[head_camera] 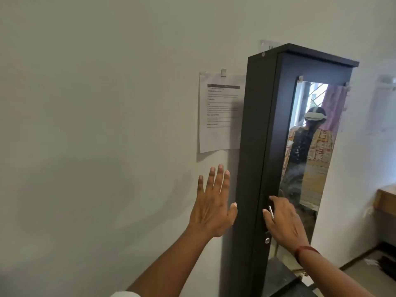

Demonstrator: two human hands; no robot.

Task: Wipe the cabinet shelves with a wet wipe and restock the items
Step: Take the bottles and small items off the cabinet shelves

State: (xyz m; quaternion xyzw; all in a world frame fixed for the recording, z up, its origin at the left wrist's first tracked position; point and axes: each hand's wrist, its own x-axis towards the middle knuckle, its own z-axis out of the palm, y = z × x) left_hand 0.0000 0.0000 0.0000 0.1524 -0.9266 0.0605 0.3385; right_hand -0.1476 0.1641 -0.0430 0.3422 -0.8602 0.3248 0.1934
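A tall, narrow black cabinet [255, 133] stands against the wall with its mirrored door [308, 146] closed. A small silver handle [271, 212] sits on the door's left edge, with a round lock [267, 240] below it. My right hand [285, 224] is at the handle, its fingers around the metal bar. My left hand [214, 204] is raised with straight, spread fingers beside the cabinet's left side, its thumb close to the panel. The shelves and any items inside are hidden behind the door. No wet wipe is in view.
A printed sheet [220, 112] is taped to the wall left of the cabinet. A wooden piece of furniture [385, 200] stands at the right edge. A dark surface [285, 277] juts out at the cabinet's foot. The mirror reflects a person and a window.
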